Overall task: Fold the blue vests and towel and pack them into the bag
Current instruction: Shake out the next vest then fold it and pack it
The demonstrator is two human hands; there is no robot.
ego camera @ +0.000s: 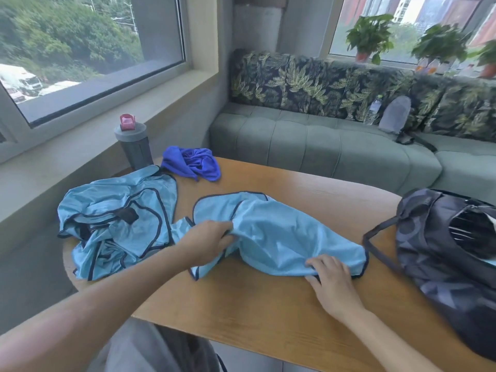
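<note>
Now one light-blue vest [281, 237] lies mid-table [255, 318], left hand [206, 241] gripping its folds, right hand [331, 277] pinching its hem; a heap of vests [115, 221], count unclear; one towel [192, 162]; one bag [451, 259] at right.

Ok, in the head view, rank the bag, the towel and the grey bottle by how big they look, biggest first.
1. Bag, though it lies nearer the camera.
2. Towel.
3. Grey bottle; close to the towel, so that order is unsure.

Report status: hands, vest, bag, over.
Left hand grips vest mid-fabric; right hand pinches its near hem. Vest unfolded on table. Bag open at right, nothing in the way.
</note>
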